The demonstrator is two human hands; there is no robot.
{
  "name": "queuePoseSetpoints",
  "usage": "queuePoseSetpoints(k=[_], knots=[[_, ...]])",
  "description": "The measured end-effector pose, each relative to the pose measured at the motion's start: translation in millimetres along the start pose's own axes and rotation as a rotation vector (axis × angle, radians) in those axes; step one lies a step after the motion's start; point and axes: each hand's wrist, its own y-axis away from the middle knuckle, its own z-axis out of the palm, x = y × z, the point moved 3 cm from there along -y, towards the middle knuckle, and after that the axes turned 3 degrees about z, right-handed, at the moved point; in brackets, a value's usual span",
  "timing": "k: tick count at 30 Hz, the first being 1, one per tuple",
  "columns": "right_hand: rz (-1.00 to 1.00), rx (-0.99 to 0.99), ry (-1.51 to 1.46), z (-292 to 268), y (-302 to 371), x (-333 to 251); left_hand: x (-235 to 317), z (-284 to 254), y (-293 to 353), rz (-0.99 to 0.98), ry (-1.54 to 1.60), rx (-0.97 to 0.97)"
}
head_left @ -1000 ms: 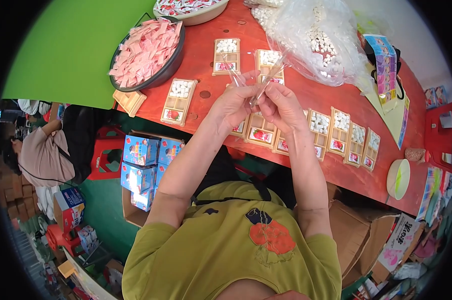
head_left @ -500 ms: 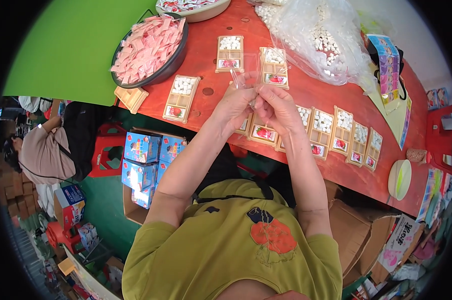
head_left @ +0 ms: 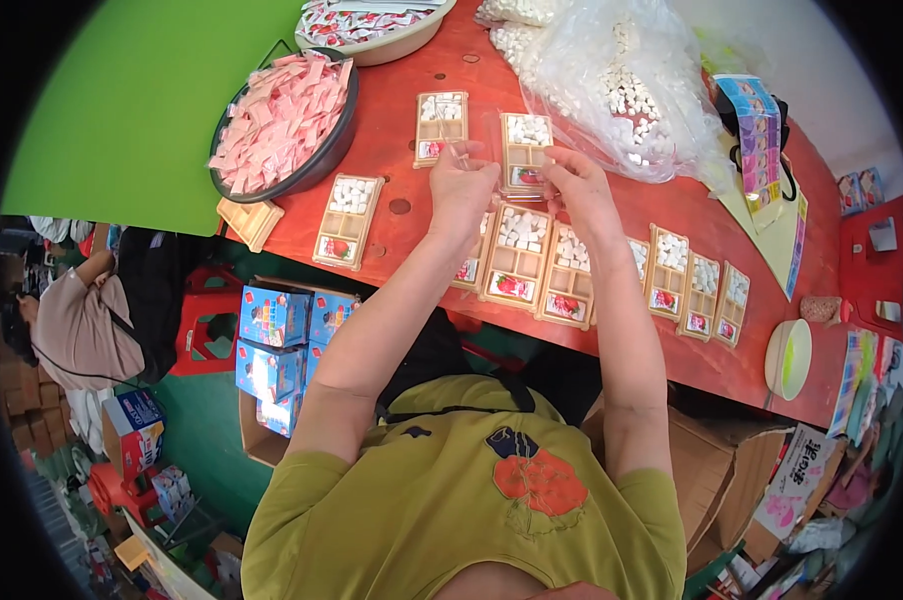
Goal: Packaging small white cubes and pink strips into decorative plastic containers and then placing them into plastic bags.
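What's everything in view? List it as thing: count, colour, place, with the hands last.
Table: one, red, centre.
Filled trays: at least nine, tan, on the table; some part-hidden.
Unfilled tray: one, tan, by the black tub.
Black tub: one, pink packets inside, table's left.
Basin: one, off-white, rear.
Bag of white pieces: one, clear, rear right.
Printed strip: one, blue-purple, right.
Bowl: one, cream, right edge.
Boxes: several, blue, lower left.
Stool: one, red, beside them.
Co-worker: one, beige top, far left.
Left hand: one, bare, near rear-left tray.
Right hand: one, bare, fingers by rear-middle tray.
Background clutter: too small to count.
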Motion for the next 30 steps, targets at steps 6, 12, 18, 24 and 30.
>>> queuePoseSetpoints(k=[6,12,18,24,30], knots=[[-0.072,0.087,0.685,-16.6,-25.9,-14.1,19.2,-11.5,-16.4,-0.06,0.111,0.039],[-0.364,0.223,1.269,-35.9,-43.5,-6.0,19.8,-10.8,-22.4,-0.062,0.263,-0.078],[-0.048,0.307,0.444,-44.1,-73.3,-15.4,-8.9,11.1,-45.8,-0.226,0.351,-0.211],[-0.357,0.207,0.73,-29.9,-66.5,-12.8,-1.1,24.0,-50.8,-0.34,-0.023,-0.165],[-0.285,0.231,0.935,-13.2,-59.6,-9.7,-0.8,22.4,-56.7,-0.377,-0.212,-0.227]])
